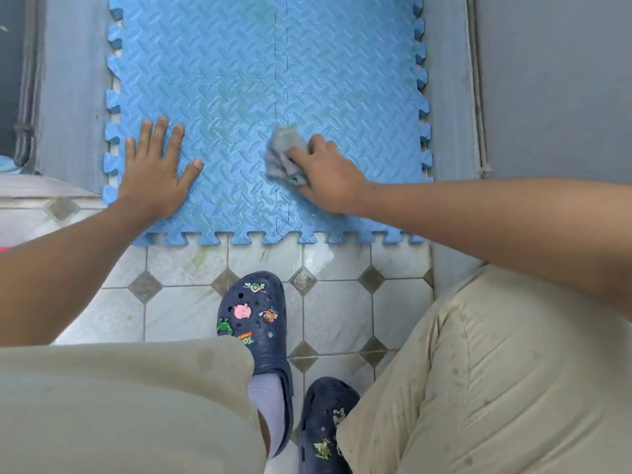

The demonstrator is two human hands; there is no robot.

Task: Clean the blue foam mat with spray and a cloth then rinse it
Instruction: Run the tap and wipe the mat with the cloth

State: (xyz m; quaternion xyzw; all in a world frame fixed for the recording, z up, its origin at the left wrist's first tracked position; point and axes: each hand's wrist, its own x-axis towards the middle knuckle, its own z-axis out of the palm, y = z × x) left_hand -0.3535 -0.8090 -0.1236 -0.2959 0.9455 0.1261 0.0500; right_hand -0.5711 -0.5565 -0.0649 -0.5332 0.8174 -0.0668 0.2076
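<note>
In the right grip (328, 176), fingers curled, holding the bunched grey cloth (285, 155) down on the blue foam mat (239, 63); bracing with the left grip (154, 172), spread flat, well to its left. Likely wiping; next probably needing strokes forward over open mat, minding toothed edges (425, 130) right of and behind the grips.

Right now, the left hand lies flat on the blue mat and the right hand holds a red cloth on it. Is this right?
Not quite: the cloth is grey, not red, as the head view shows. The rest stands: the left hand lies flat on the blue mat and the right hand holds the cloth on it.
</note>
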